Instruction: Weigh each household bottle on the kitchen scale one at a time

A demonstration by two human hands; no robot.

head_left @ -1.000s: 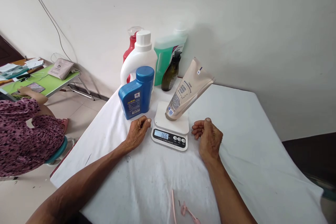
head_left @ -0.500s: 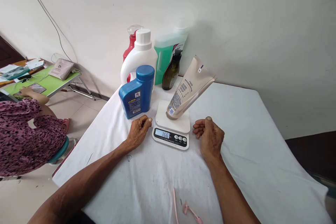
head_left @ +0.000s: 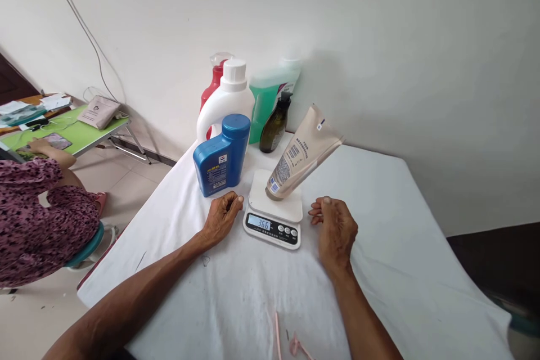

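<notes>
Both hands, left hand point(head_left: 221, 216) and right hand point(head_left: 335, 228), rest loosely curled, empty, flanking the scale point(head_left: 274, 216).

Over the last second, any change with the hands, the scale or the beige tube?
Nothing taken hold of or let go. The right hand has settled slightly flatter on the white cloth beside the white digital kitchen scale. The left hand stays loosely curled at the other side. The beige squeeze tube still stands tilted, cap down, on the scale, reading 366. The bottles are unmoved.
</notes>
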